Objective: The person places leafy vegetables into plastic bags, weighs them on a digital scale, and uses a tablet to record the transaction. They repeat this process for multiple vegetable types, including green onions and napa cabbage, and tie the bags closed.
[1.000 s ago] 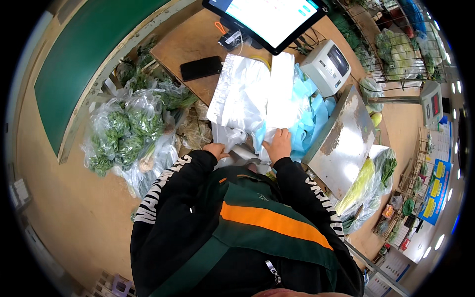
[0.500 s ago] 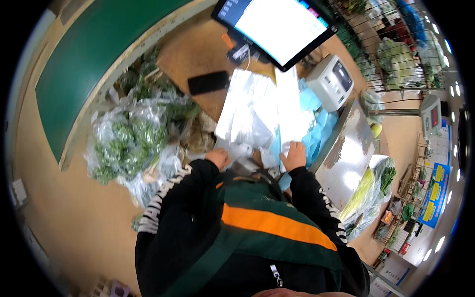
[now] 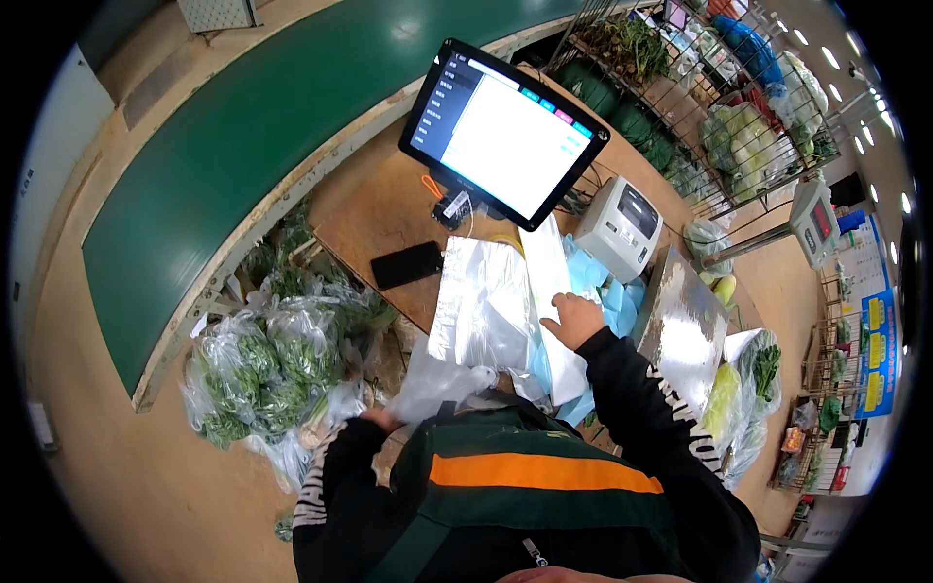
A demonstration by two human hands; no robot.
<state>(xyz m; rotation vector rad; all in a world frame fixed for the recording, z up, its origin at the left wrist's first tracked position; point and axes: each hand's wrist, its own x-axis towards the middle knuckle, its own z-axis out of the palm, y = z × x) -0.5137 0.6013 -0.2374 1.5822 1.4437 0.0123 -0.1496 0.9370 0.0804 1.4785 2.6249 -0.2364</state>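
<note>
My left hand (image 3: 382,420) is low, close to my apron, beside a thin clear plastic bag (image 3: 428,382). Its fingers, partly hidden, seem closed on the bag's edge. The bag stretches from there toward a stack of flat, shiny plastic bags (image 3: 478,296) on the wooden desk. My right hand (image 3: 575,321) is over a long white strip (image 3: 550,267) beside the stack, fingers apart and nothing seen in them. Crumpled light-blue sheets (image 3: 586,272) lie just past that hand.
A touchscreen monitor (image 3: 505,131) stands behind the stack, a black phone (image 3: 406,265) to its left. At right are a label printer (image 3: 620,228) and a worn metal scale plate (image 3: 683,311). Bagged leafy greens (image 3: 258,374) pile up at left. Wire racks (image 3: 700,117) hold vegetables.
My left hand has moved down and left, and the thin bag now extends toward it. My right hand has moved up along the white strip, toward the monitor. The view has tilted up.
</note>
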